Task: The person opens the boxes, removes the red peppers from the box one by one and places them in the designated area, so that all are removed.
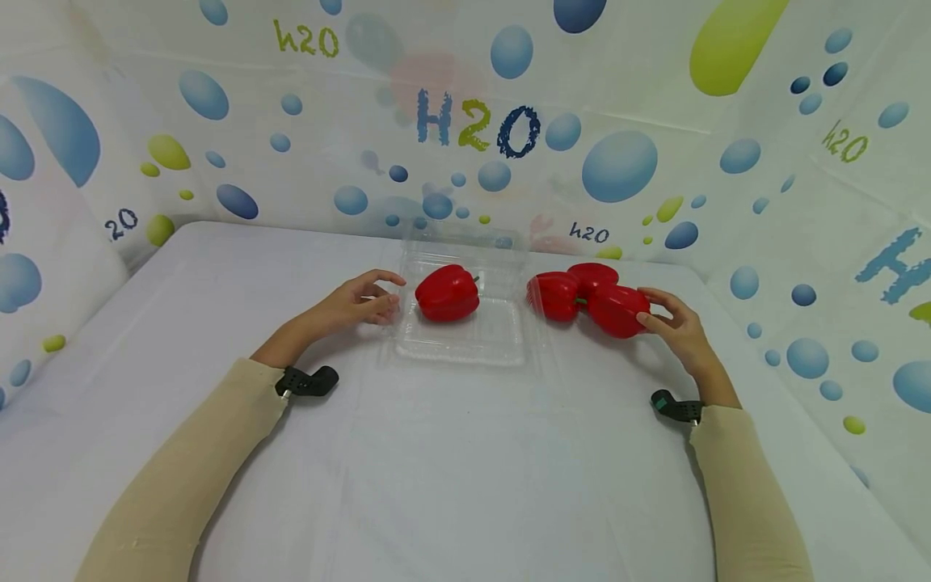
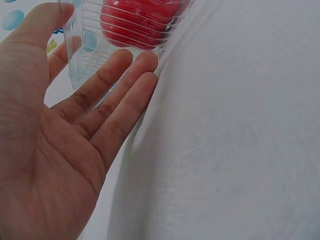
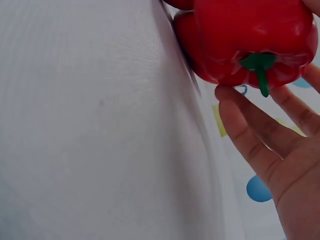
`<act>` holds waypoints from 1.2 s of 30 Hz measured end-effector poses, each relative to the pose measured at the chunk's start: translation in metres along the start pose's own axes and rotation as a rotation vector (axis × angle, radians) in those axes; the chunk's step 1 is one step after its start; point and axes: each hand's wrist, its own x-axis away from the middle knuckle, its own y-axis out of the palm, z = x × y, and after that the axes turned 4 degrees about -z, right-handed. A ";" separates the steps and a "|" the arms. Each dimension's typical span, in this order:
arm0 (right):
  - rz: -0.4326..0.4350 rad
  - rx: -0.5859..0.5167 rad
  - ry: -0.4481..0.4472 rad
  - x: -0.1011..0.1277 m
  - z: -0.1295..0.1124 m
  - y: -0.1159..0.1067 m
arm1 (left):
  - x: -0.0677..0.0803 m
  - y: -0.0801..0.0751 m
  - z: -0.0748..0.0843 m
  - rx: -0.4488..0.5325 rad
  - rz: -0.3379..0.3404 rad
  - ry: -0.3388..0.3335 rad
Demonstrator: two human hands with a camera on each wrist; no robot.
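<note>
A clear plastic clamshell box (image 1: 460, 349) lies open mid-table with one red pepper (image 1: 447, 293) in it. My left hand (image 1: 384, 297) is at the box's left side; in the left wrist view the hand (image 2: 107, 75) is flat, and its straight fingers touch the box wall (image 2: 79, 60), with the pepper (image 2: 137, 20) showing through. Right of the box lie three red peppers close together. My right hand (image 1: 655, 312) grips the nearest pepper (image 1: 617, 310). In the right wrist view the thumb (image 3: 240, 125) sits under this pepper (image 3: 250, 35), by its green stem (image 3: 260, 70).
The other two peppers (image 1: 554, 296) (image 1: 592, 276) lie against the held one, just right of the box. A white cloth covers the table (image 1: 465, 469). Printed bubble-pattern walls (image 1: 618, 166) close in the back and both sides.
</note>
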 end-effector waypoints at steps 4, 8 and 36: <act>-0.037 0.019 0.011 0.000 0.002 0.001 | 0.000 0.000 0.000 0.000 -0.002 -0.001; -0.062 0.027 0.034 0.000 0.001 0.003 | 0.000 0.000 -0.002 -0.009 -0.002 -0.003; -0.110 0.074 0.093 0.000 -0.001 0.003 | -0.002 0.000 -0.001 -0.021 0.005 -0.009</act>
